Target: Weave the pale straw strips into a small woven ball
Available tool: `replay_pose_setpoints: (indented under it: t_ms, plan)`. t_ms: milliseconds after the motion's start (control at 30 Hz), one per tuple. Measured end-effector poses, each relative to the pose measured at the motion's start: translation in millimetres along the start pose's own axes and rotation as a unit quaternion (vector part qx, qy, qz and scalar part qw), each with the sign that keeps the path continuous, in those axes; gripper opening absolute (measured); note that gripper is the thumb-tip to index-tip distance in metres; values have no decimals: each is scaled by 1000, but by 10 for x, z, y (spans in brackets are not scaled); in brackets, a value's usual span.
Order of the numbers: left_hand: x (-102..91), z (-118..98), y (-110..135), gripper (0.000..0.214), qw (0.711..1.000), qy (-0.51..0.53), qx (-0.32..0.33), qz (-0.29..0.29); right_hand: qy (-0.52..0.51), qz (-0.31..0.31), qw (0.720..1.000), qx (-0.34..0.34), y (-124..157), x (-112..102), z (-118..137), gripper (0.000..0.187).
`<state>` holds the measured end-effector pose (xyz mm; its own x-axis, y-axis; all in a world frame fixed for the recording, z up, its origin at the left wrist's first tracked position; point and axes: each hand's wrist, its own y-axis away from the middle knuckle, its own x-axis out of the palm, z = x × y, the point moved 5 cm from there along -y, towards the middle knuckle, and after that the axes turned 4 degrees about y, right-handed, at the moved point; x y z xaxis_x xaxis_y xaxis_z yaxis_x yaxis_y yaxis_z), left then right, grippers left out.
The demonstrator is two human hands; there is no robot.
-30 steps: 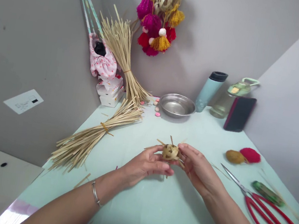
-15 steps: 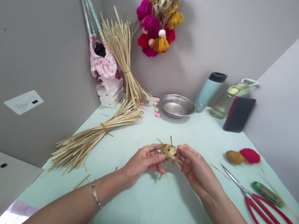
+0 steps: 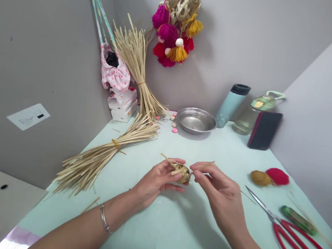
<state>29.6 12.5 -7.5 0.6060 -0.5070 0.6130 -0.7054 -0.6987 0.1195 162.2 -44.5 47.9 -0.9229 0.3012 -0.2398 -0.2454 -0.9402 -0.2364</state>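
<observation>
A small woven straw ball [image 3: 184, 174] with loose strip ends sticking out sits between both hands above the pale green table [image 3: 176, 225]. My left hand [image 3: 158, 178] cups the ball from the left, fingers curled round it. My right hand [image 3: 218, 189] pinches one thin straw strip [image 3: 206, 163] that runs out of the ball to the upper right.
Two tied straw bundles [image 3: 109, 149] lie at the left and back. A steel bowl [image 3: 196, 120], a tumbler [image 3: 230, 104], a bottle and a dark case stand at the back. Red scissors [image 3: 300, 246], a green lighter and two yarn pompoms [image 3: 270, 177] lie at the right. Tasselled ornaments [image 3: 177, 23] hang on the wall.
The ball has turned in my hands and dropped slightly. My right hand has shifted from cupping the ball to pinching one strip and drawing it out to the right.
</observation>
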Motion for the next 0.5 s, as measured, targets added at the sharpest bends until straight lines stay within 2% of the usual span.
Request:
replay_pose_setpoints:
  t_ms: [133,333,500]
  plan:
    - [-18,-34,-11,52,1000,-2,24,-11,-2,-26,1000,17,6,-92,43,16]
    - [-63,-86,-11,42,998,1,60,-34,-56,31,994,90,-5,-80,-86,14]
    - [-63,-83,-30,36,998,-2,64,-29,-67,43,992,99,-10,-79,-105,15]
